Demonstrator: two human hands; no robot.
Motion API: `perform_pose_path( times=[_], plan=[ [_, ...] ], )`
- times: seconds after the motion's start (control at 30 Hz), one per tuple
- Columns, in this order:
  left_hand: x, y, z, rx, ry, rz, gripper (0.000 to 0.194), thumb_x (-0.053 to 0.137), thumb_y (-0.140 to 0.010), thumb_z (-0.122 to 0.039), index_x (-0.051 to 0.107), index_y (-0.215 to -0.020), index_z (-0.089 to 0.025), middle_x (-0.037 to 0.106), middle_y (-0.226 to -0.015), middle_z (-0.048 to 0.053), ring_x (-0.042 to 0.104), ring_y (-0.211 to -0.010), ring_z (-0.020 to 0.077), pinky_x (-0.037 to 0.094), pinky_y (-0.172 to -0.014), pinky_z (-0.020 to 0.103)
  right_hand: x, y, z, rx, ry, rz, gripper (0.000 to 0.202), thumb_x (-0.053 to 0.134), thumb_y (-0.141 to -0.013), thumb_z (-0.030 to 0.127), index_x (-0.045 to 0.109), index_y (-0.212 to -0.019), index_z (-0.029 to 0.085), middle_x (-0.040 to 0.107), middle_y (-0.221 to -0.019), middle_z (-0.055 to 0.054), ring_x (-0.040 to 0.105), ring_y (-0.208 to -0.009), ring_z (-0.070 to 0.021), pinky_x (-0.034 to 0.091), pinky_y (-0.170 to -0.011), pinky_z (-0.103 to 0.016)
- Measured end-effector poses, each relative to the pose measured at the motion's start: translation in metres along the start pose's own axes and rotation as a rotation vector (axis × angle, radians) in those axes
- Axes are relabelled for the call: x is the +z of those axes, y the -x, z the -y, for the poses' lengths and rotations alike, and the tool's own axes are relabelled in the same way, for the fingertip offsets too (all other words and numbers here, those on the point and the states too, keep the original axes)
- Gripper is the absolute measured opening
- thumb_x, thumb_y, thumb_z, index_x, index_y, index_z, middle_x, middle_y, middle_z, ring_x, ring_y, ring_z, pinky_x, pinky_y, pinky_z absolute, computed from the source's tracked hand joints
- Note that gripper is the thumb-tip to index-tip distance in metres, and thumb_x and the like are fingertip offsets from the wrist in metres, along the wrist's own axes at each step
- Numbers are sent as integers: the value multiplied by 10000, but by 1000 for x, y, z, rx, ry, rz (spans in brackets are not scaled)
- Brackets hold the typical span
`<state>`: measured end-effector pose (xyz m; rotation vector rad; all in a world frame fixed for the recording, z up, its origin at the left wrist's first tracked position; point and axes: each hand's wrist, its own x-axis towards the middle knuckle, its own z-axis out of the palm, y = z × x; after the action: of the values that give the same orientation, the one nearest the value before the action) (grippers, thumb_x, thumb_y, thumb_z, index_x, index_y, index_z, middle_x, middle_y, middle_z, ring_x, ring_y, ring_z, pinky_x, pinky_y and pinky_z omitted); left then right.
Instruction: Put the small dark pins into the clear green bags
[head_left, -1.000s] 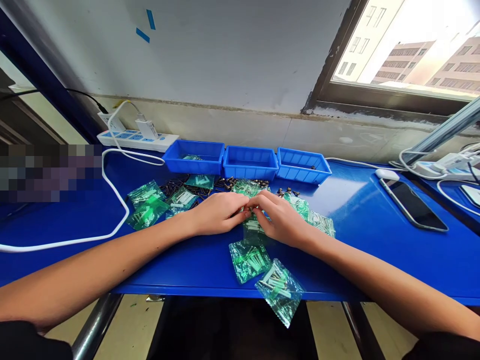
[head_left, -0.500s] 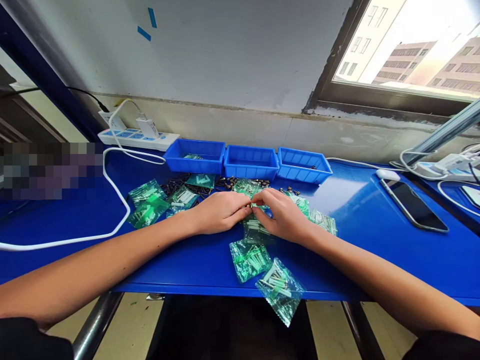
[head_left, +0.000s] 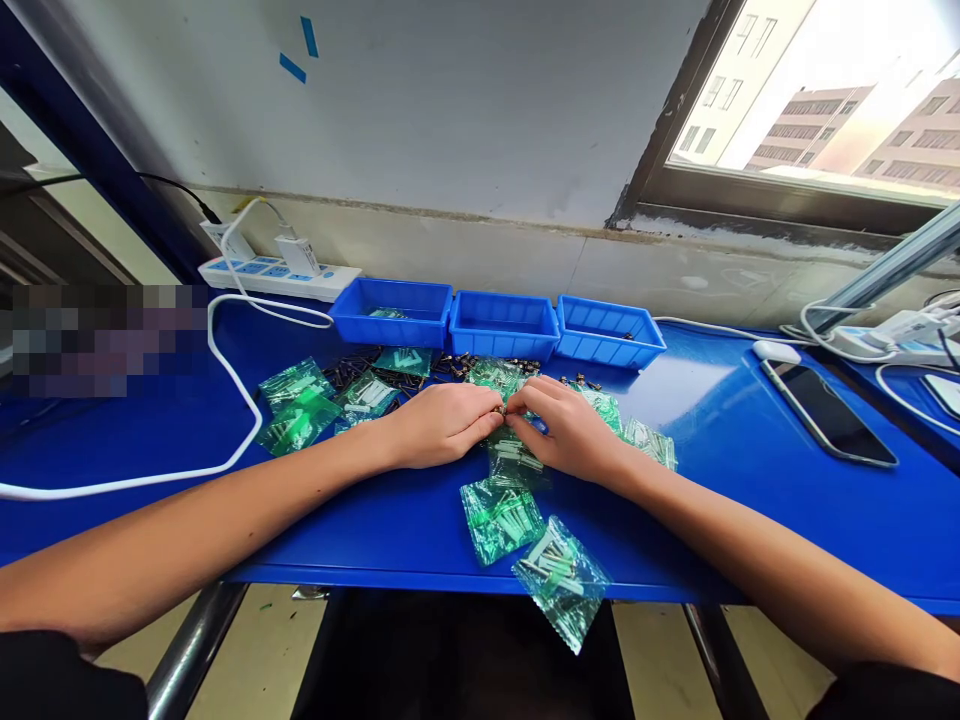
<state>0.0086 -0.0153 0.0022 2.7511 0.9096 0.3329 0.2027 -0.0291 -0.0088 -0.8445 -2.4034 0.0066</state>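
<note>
My left hand (head_left: 448, 424) and my right hand (head_left: 568, 428) meet over the middle of the blue table. Both are closed, fingertips pinching a small brassy metal piece (head_left: 502, 409) between them; its exact kind is too small to make out. Beneath the hands lie clear green packets (head_left: 516, 462) with screws and white plugs inside. Loose dark screws (head_left: 356, 368) are heaped behind my left hand, and small brown metal parts (head_left: 465, 366) lie beyond the fingers. Closer to me are another packet (head_left: 501, 520) and a packet overhanging the table edge (head_left: 561, 583).
Three blue bins (head_left: 504, 325) stand in a row along the wall. A power strip (head_left: 281, 277) with a white cable (head_left: 251, 400) is at the left. On the right lie a phone (head_left: 829, 412) and a small white case (head_left: 775, 350). More packets (head_left: 296, 420) lie left of my forearm.
Very little differs. My right fingertips have shifted slightly around the small metal piece, while my left hand keeps its place. The whole view has moved by a few pixels.
</note>
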Motion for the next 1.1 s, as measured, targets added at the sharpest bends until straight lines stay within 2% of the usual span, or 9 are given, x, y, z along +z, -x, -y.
perform_pose_path(
  times=[0.4,1.1],
  plan=[
    [-1,1,-3,-49,41,-14,242,336,-911,-314,523,-838,-178,622,-786,26,564,-711,166,382,-621,266,0,0,0,18,2,26,100,468,-840,164,517,-759,198,587,-734,-33,526,-689,-153,443,-632,-287],
    [0,-1,-2,-64,-3,-5,225,332,-900,-254,522,-814,-170,619,-783,34,561,-707,173,382,-630,277,1,0,0,8,41,-45,118,432,-882,170,515,-802,193,605,-730,-41,526,-675,-157,444,-619,-279]
  ],
)
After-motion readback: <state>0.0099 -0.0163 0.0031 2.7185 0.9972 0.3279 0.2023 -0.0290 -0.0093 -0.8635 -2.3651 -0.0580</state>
